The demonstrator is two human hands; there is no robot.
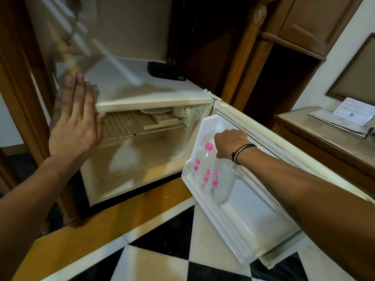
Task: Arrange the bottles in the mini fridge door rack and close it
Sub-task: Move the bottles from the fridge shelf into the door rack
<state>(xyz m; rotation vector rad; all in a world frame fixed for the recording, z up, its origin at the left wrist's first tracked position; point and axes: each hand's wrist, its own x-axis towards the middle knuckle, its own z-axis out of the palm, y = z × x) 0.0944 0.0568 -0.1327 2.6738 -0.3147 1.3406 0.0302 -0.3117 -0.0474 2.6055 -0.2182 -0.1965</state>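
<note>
The cream mini fridge (pixel 146 98) stands open, its door (pixel 263 128) swung out to the right. In the white door rack (pixel 253 216) stand three clear bottles with pink labels. The far one (pixel 203 161) shows its pink cap. A second label (pixel 207 176) sits just nearer. My right hand (pixel 230 144) is closed over the top of the nearest bottle (pixel 223 183), hiding its cap. My left hand (pixel 75 118) hovers flat, fingers apart, in front of the fridge's top left corner, holding nothing.
A black box (pixel 166 71) lies on the fridge top. Inside are a freezer tray (pixel 160 118) and a slatted shelf (pixel 121 124). A wooden post (pixel 26 98) stands left, a side table (pixel 324 134) with papers right. Checkered floor tiles (pixel 162 250) lie below.
</note>
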